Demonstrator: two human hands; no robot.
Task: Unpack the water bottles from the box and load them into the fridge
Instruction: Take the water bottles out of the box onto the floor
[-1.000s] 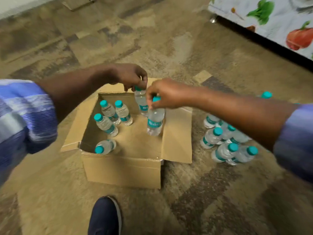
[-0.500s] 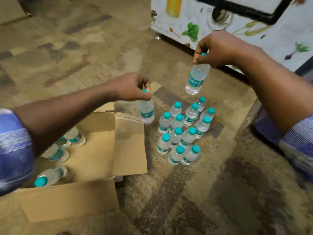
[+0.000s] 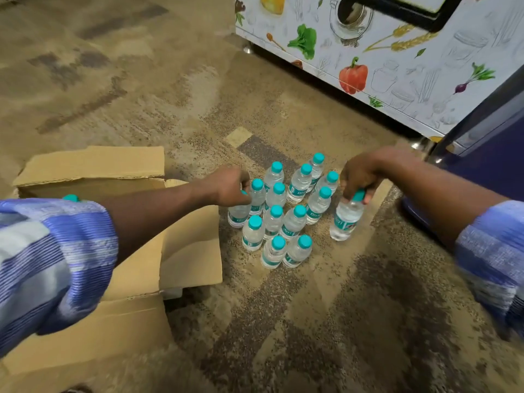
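Note:
Several small clear water bottles with teal caps (image 3: 283,211) stand clustered on the carpet. My left hand (image 3: 231,185) grips the cap of one bottle (image 3: 237,215) at the cluster's left edge. My right hand (image 3: 358,175) pinches the neck of another bottle (image 3: 344,218), slightly tilted, just right of the cluster. The open cardboard box (image 3: 190,248) lies at lower left, mostly hidden by my left arm; one teal cap (image 3: 71,198) shows above my sleeve. The fridge (image 3: 397,66), white with vegetable drawings, stands at the upper right.
A dark blue fridge door or panel (image 3: 487,154) juts in at the right, close to my right arm. Patterned brown carpet (image 3: 141,80) spreads around the box and bottles, with open floor beyond them and in front.
Both hands have come down with their bottles from the air to the floor beside the cluster. The camera has turned right, away from the box.

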